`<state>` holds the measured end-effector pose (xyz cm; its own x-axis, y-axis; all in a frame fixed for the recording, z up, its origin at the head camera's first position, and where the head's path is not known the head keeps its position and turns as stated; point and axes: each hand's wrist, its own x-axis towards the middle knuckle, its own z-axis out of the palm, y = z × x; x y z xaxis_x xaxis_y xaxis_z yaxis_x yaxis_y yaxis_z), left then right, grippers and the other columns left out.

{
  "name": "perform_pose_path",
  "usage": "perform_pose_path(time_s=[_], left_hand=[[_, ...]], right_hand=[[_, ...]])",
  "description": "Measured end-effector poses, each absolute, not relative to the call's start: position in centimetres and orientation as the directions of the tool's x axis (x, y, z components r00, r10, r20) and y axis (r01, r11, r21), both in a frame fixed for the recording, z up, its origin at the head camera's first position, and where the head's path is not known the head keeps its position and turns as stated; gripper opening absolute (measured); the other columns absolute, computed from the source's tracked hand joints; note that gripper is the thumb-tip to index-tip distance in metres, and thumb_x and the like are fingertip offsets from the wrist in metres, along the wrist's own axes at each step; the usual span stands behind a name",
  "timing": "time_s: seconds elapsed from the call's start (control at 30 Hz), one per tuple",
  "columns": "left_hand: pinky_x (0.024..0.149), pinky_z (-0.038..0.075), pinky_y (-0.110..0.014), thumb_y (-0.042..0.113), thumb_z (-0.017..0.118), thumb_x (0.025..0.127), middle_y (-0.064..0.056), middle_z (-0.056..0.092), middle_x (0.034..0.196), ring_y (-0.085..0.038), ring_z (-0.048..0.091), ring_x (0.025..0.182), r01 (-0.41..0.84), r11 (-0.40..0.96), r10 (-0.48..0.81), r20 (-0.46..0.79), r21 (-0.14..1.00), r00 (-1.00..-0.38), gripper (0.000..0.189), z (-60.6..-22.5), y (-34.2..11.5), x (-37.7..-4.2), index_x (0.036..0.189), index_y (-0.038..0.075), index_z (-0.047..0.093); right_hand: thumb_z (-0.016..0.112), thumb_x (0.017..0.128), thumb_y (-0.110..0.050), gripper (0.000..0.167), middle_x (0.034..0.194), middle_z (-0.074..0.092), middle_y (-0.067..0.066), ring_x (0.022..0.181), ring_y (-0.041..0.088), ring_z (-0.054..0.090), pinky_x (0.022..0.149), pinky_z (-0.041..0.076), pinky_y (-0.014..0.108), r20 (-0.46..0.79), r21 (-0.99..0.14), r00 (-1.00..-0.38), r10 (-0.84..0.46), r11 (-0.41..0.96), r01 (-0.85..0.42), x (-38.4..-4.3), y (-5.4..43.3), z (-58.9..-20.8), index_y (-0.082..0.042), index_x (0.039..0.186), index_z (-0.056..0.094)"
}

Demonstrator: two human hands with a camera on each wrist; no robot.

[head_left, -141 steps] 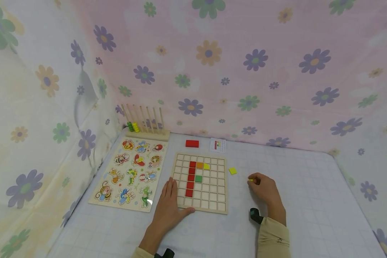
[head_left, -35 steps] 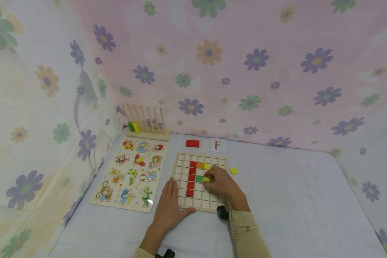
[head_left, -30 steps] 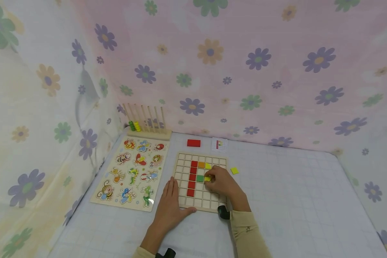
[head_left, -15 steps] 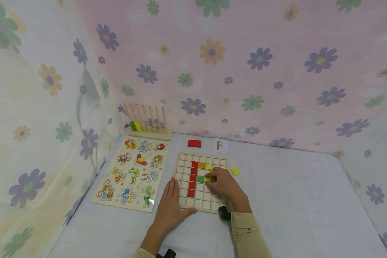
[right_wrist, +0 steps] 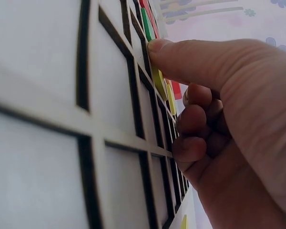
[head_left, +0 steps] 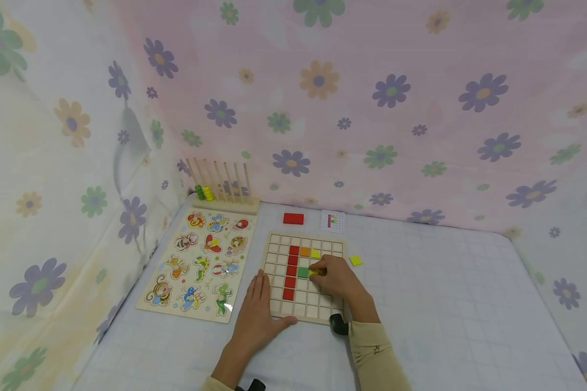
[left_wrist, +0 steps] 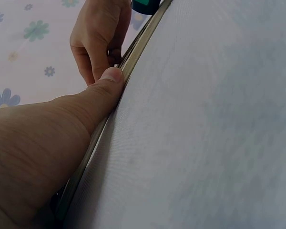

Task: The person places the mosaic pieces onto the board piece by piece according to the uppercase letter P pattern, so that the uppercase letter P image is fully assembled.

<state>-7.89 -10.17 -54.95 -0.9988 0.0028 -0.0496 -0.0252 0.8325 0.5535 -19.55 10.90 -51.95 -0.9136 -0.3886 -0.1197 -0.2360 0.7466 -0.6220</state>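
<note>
A wooden grid board [head_left: 312, 311] lies mid-table, with a column of red tiles [head_left: 291, 271], an orange tile [head_left: 305, 251], a yellow tile [head_left: 315, 253] and a green tile [head_left: 303, 272] in its cells. My right hand [head_left: 339, 279] pinches another yellow square tile [right_wrist: 159, 83] at the cell just right of the green one; its thumb rests along the tile in the right wrist view. My left hand [head_left: 257, 315] steadies the board, straight fingers at its left edge and thumb [left_wrist: 112, 78] against its near edge. A loose yellow tile [head_left: 355, 260] lies right of the board.
An insect puzzle board [head_left: 210, 282] lies to the left, with a peg abacus [head_left: 225, 205] behind it. Beyond the grid are a red block [head_left: 293, 218] and a small pattern card [head_left: 332, 221]. Flowered cloth walls enclose the table.
From the table at the right, my right hand has carried the yellow tile onto the grid beside the green tile. Over the last second it barely moves. The left hand stays put.
</note>
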Motion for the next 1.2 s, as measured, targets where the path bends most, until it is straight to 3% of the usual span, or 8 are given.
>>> perform_pose_path(time_s=[0.7, 0.9, 1.2], left_hand=[[0.124, 0.031, -0.053, 0.074, 0.076, 0.072, -0.016, 0.011, 0.172, -0.038, 0.015, 0.158, -0.019, 0.838, 0.006, -0.043, 0.546, -0.999, 0.130, -55.1, -10.2, -7.9, 0.162, 0.000, 0.019], [0.124, 0.030, -0.052, 0.073, 0.077, 0.072, -0.016, 0.010, 0.172, -0.037, 0.015, 0.159, -0.020, 0.837, 0.003, -0.041, 0.547, -0.999, 0.130, -55.0, -10.2, -7.8, 0.162, 0.000, 0.018], [0.124, 0.031, -0.053, 0.070, 0.079, 0.072, -0.016, 0.011, 0.172, -0.037, 0.015, 0.159, -0.021, 0.828, 0.002, -0.040, 0.561, -0.999, 0.129, -55.0, -10.2, -7.8, 0.162, 0.000, 0.018]], right_hand=[[0.084, 0.085, -0.026, 0.028, 0.081, 0.059, -0.007, 0.072, 0.009, 0.050, 0.064, 0.044, 0.024, -0.067, -0.623, -0.913, -0.403, 0.732, -0.277, -19.5, 11.2, -52.4, -0.018, 0.112, 0.081], [0.084, 0.084, -0.033, 0.039, 0.078, 0.055, -0.005, 0.074, 0.011, 0.049, 0.063, 0.041, 0.026, -0.052, -0.643, -0.936, -0.348, 0.729, -0.236, -19.7, 12.1, -52.4, -0.016, 0.119, 0.078], [0.083, 0.086, -0.027, 0.041, 0.080, 0.054, 0.000, 0.075, 0.014, 0.046, 0.064, 0.037, 0.026, -0.017, -0.681, -0.967, -0.254, 0.711, -0.175, -20.5, 16.0, -52.4, -0.010, 0.123, 0.076]])
